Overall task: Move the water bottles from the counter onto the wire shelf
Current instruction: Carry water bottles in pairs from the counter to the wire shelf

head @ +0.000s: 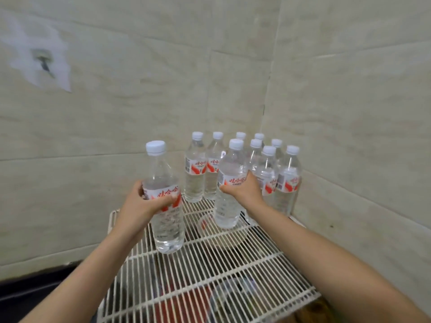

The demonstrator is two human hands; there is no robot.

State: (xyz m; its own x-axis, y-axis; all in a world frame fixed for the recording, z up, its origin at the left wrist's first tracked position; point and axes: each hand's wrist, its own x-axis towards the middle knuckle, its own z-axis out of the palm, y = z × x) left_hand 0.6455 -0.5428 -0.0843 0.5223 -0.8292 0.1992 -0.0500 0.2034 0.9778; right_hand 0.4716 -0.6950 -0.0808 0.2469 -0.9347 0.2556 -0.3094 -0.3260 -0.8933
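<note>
My left hand grips a clear water bottle with a white cap and a red-and-white label, held upright just above the white wire shelf. My right hand grips a second bottle of the same kind around its label, its base at or just over the wires. Behind them, several more bottles stand upright in rows at the shelf's back right corner.
Beige tiled walls meet in a corner right behind the shelf. A wall fitting sticks out at the upper left. Red and dark items show dimly under the wires. A dark counter edge lies at the lower left.
</note>
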